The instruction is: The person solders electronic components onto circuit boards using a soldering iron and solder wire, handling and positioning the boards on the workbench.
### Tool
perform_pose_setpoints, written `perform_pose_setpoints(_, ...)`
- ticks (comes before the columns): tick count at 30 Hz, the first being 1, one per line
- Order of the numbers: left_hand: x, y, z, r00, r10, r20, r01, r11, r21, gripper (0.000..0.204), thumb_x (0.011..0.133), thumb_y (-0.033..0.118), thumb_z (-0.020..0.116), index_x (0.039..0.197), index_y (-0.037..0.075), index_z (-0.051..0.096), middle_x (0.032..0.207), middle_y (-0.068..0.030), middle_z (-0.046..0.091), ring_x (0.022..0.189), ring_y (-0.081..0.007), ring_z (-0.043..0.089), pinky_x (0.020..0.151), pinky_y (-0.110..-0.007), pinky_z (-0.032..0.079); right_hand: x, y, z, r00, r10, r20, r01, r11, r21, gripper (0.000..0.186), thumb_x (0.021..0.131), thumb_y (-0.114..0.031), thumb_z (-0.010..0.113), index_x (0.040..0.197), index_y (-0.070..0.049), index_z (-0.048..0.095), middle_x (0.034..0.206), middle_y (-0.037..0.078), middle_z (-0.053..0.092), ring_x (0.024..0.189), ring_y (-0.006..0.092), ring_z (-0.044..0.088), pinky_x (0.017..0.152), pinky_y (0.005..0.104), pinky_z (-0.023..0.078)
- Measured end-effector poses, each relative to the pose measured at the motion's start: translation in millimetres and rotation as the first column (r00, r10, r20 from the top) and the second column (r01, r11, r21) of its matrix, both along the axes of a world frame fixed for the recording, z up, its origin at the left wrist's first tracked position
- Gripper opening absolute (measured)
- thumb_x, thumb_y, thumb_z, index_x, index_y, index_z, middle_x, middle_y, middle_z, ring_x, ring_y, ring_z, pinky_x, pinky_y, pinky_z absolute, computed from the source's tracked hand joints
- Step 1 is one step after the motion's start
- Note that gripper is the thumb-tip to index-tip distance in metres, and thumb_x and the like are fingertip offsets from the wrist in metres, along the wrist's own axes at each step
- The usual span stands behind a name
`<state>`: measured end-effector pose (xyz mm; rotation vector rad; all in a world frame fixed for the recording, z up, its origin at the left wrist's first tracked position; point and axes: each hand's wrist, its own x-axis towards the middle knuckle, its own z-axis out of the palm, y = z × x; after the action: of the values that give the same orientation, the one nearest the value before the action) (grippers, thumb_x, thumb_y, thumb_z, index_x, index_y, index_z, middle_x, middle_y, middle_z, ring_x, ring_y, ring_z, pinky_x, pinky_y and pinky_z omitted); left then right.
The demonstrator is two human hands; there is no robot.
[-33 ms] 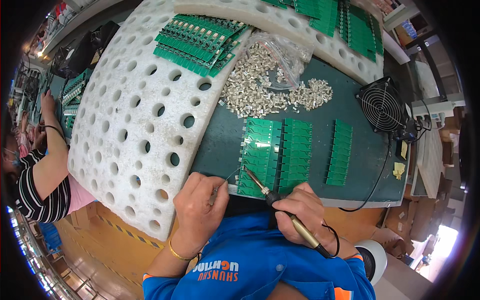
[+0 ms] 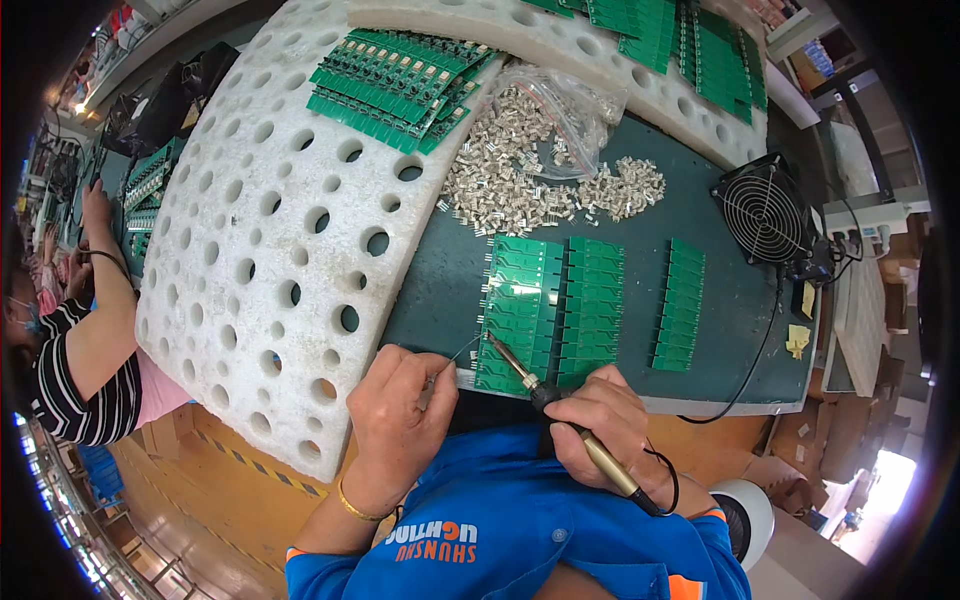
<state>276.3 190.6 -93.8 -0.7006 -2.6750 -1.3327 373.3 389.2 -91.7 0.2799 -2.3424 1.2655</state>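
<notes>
Right hand grasps soldering iron, slanting far-left to circuit board; left hand, nearer board's left edge, pinches thin wire. Board long axis near-far.

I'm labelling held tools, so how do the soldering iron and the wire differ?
The soldering iron is thick, with a gold-coloured handle; the wire is a thin strand. The iron slants up-left from the right hand; the wire slants up-right from the left hand. Both have tips near one green circuit board's left edge.
</notes>
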Motion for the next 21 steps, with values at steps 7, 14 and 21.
perform_pose_setpoints(7,0.6,0.2,2.0,1.000,-0.009,-0.015,0.009,1.000,-0.021,0.009,0.075,-0.005,0.072,0.078,0.002,0.067,0.068,-0.0080,0.057,0.058,-0.0179,0.057,0.052,-0.028,0.044,-0.4,-0.7,0.7,1.000,0.005,-0.001,-0.005,1.000,0.019,0.029,0.068,-0.001,0.076,0.095,-0.003,0.066,0.069,0.006,0.062,0.054,0.0207,0.056,0.058,0.0342,0.040)
perform_pose_setpoints(14,3.8,-0.7,-0.9,0.998,-0.044,-0.039,0.043,0.999,-0.034,0.013,0.073,-0.004,0.074,0.081,0.003,0.066,0.071,-0.0108,0.058,0.060,-0.0269,0.059,0.053,-0.036,0.047,0.6,0.0,1.9,0.999,0.033,0.002,-0.033,0.995,0.099,0.031,0.068,-0.004,0.079,0.097,-0.004,0.067,0.070,0.005,0.062,0.056,0.0195,0.057,0.058,0.0329,0.042)
perform_pose_setpoints(21,4.9,0.0,-0.9,0.992,-0.064,-0.109,0.057,0.996,-0.069,0.015,0.073,-0.004,0.075,0.081,0.004,0.066,0.072,-0.0097,0.059,0.060,-0.0268,0.061,0.053,-0.036,0.048,3.5,1.1,1.7,0.999,0.051,0.019,-0.053,0.989,0.140,0.033,0.070,-0.007,0.080,0.099,-0.005,0.066,0.071,0.005,0.062,0.057,0.0197,0.058,0.058,0.0331,0.042)
